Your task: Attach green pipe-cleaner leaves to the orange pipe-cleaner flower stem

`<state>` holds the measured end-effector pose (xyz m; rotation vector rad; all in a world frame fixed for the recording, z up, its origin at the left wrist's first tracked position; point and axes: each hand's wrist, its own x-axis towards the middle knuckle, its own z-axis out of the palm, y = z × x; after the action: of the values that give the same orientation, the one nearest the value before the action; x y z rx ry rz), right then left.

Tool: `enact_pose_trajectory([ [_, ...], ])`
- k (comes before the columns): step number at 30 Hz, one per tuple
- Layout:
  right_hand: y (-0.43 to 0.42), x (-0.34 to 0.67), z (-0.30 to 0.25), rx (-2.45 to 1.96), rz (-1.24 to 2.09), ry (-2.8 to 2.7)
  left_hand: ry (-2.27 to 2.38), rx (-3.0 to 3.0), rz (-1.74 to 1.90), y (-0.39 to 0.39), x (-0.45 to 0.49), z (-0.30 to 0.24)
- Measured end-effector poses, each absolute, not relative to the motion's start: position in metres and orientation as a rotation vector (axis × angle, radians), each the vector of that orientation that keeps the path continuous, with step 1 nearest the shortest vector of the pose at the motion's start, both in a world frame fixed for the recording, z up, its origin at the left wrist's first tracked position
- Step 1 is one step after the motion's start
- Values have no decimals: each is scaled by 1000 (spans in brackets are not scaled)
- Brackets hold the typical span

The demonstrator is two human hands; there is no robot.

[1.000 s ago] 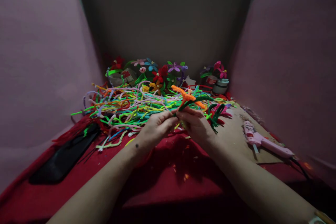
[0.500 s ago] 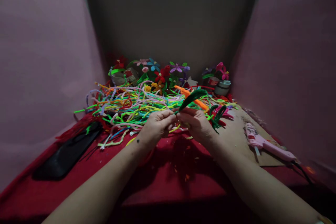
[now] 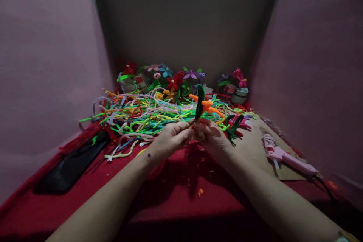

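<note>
My left hand (image 3: 175,135) and my right hand (image 3: 210,135) meet at mid-view, with thumbs and fingers pinched close together. From between their fingertips rises a dark green pipe-cleaner leaf (image 3: 200,100), now nearly upright. Just behind it is an orange pipe-cleaner flower (image 3: 212,110), its petals pointing away from me; it appears to share the pinched base. The fingers cover the stem, so where leaf and flower join cannot be seen. Beyond both hands spreads a tangled heap of colourful pipe cleaners (image 3: 153,115).
Finished pipe-cleaner flowers (image 3: 176,79) stand at the back beside a jar (image 3: 239,95). At right, a pink glue gun (image 3: 289,159) rests on cardboard (image 3: 255,151), near dark green loops (image 3: 235,128). A black flat object (image 3: 70,166) lies left on the red cloth (image 3: 159,211).
The green leaf has swung from leaning right to nearly upright. More of the orange flower shows behind it. Both hands stay together in about the same place.
</note>
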<state>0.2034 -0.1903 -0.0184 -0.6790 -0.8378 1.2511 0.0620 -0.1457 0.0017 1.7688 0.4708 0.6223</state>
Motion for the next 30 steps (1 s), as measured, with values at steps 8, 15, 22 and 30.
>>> enact_pose_trajectory([
  [8,-186,195,-24,-765,1116,-776,790,2725,1063,-146,67,-21],
  [15,-194,193,-17,-833,1060,-878,762,2312,1099,-148,68,-13],
  [22,-194,201,-15,-788,1132,-906,491,1562,776,-150,68,1],
  [30,-195,201,-15,-744,1166,-991,280,1229,424,-141,61,-3],
])
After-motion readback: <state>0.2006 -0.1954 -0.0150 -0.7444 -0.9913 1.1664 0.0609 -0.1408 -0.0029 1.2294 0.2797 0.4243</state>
